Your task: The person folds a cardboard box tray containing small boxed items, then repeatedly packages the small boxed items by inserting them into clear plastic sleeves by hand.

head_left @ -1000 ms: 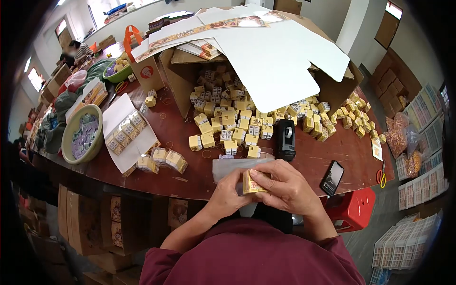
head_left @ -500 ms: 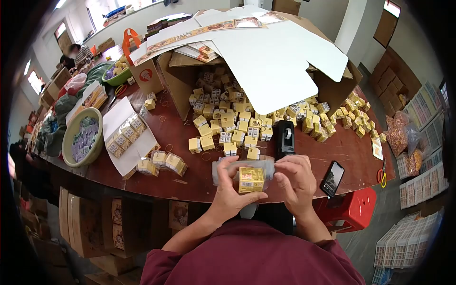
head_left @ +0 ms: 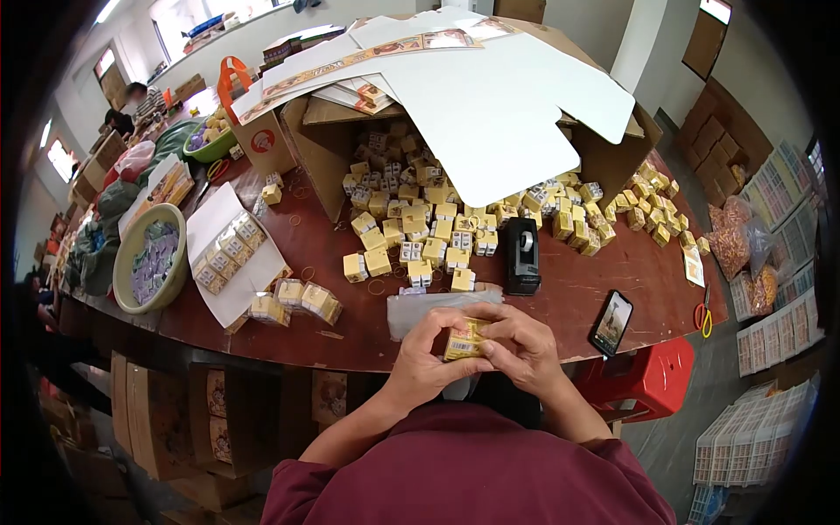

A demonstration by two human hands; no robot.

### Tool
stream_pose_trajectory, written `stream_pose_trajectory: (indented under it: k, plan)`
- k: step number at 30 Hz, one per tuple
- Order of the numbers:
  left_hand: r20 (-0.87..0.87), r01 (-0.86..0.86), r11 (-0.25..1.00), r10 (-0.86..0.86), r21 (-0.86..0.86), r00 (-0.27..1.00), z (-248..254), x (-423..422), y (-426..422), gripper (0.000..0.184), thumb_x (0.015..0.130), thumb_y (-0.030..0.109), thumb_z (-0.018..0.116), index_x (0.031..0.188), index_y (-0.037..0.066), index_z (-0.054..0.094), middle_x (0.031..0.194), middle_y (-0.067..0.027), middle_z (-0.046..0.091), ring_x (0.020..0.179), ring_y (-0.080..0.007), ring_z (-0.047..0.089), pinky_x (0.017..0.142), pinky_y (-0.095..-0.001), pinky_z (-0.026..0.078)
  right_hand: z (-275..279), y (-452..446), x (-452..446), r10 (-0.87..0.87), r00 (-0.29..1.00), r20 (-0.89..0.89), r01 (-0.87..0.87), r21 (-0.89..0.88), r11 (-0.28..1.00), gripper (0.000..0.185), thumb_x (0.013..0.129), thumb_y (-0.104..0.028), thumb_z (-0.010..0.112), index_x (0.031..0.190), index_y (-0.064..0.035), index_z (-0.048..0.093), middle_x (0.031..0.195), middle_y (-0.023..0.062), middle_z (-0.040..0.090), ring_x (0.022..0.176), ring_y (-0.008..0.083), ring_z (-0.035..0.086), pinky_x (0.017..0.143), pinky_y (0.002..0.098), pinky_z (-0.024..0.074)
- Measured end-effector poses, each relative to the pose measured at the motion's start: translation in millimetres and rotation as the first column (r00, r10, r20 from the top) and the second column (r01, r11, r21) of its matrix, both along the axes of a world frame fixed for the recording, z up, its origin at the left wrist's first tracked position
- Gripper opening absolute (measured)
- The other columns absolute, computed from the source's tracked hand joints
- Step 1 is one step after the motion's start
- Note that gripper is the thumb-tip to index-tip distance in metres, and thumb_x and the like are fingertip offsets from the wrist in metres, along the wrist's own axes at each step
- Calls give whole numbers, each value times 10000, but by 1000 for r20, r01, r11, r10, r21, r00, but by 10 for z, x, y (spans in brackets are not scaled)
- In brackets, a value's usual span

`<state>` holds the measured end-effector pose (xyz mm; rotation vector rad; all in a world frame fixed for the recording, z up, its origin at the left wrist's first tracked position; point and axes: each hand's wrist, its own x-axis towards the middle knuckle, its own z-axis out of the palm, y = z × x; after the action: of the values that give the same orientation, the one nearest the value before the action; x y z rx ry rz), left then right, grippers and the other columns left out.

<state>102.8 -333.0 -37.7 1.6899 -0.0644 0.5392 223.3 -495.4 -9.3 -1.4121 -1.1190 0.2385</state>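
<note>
Between my two hands, close to the table's front edge, is a small yellow printed box (head_left: 461, 344). My left hand (head_left: 427, 357) grips it from the left, thumb along its lower edge. The fingers of my right hand (head_left: 525, 348) are closed on its right side and top. Just beyond my hands lies a stack of clear plastic bags (head_left: 420, 312), flat on the table. A black tape dispenser (head_left: 523, 258) stands behind them to the right. Many similar small yellow boxes (head_left: 435, 249) are heaped farther back.
A cardboard box (head_left: 319, 166) topped with white card sheets (head_left: 499, 114) spills the boxes. At left are a basin (head_left: 182, 262) of purple packets and wrapped box rows (head_left: 302, 300). A phone (head_left: 612, 323), scissors (head_left: 703, 319) and a red stool (head_left: 643, 381) are at right.
My right hand has moved left and closed on the yellow box, which is now tilted. Both hands have come slightly nearer to me, uncovering the plastic bags.
</note>
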Motion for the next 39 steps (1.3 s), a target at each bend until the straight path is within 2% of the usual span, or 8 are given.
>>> stream_pose_trajectory:
  k: [3, 6, 9, 16, 21, 25, 29, 39]
  plan:
    - [-131, 127, 927, -183, -354, 974, 115, -32, -3, 490, 875, 91, 837, 1231, 45, 503, 1199, -69, 601, 1137, -168, 605, 940, -310, 520, -9, -31, 17, -80, 986, 145, 80, 5, 997, 110, 892, -21, 736, 993, 12, 705, 1173, 221, 723, 1060, 312, 730, 931, 418, 578]
    - [-20, 87, 902, -105, -422, 994, 119, -58, -77, 501, 912, 56, 786, 1300, 32, 469, 1226, -71, 593, 1168, -170, 604, 955, -306, 523, -25, 16, 52, -45, 976, 213, 24, 99, 995, 141, 892, -6, 727, 1030, 17, 715, 1141, 205, 743, 1056, 326, 739, 989, 452, 570]
    - [-5, -3, 905, 1, -425, 1000, 144, -42, -119, 511, 906, 45, 783, 1335, 32, 506, 1269, -92, 595, 1179, -183, 608, 961, -320, 529, -49, 31, 17, -37, 982, 183, 13, 132, 991, 213, 888, -8, 737, 1099, 21, 733, 1160, 206, 743, 1117, 349, 719, 1053, 473, 539]
    - [-11, -57, 998, 57, 35, 998, 65, -35, 1, 474, 856, 50, 808, 1292, 34, 621, 1301, -136, 608, 1162, -238, 641, 943, -345, 547, 24, -108, 66, 87, 983, -165, -83, 30, 996, 240, 876, -17, 776, 1113, 19, 774, 1188, 185, 744, 1227, 325, 667, 1113, 463, 492]
    - [79, -121, 939, 101, 322, 992, 147, -5, 36, 502, 839, 72, 825, 1298, 47, 622, 1296, -151, 605, 1154, -286, 653, 937, -359, 555, 73, -105, -34, -55, 984, -170, 40, -95, 995, 173, 882, -10, 776, 1051, 22, 790, 1107, 164, 770, 1171, 287, 691, 1086, 435, 508]
    - [-65, -29, 983, 42, 183, 997, 171, -2, -10, 493, 853, 83, 817, 1305, 50, 622, 1307, -137, 602, 1166, -264, 651, 934, -352, 562, 177, -91, -79, -190, 891, -411, 113, -205, 972, 126, 872, 8, 790, 994, 37, 795, 1004, 145, 788, 1020, 206, 741, 961, 345, 581]
    - [-133, 8, 1000, -6, 13, 991, 79, -20, -24, 491, 860, 87, 814, 1310, 50, 622, 1308, -119, 603, 1162, -231, 647, 926, -343, 571, 164, -88, 33, -182, 943, -279, 120, -227, 966, 146, 914, -81, 781, 1019, 20, 798, 931, 97, 798, 827, 78, 710, 703, 246, 585]
    - [-173, -29, 994, 10, -108, 985, -39, -23, -12, 483, 868, 53, 798, 1318, 56, 623, 1273, -104, 610, 1131, -201, 648, 884, -318, 572, 234, -18, -74, -143, 987, -77, 120, -243, 962, 123, 930, -24, 740, 1031, 36, 776, 1002, 146, 790, 983, 199, 756, 840, 310, 610]
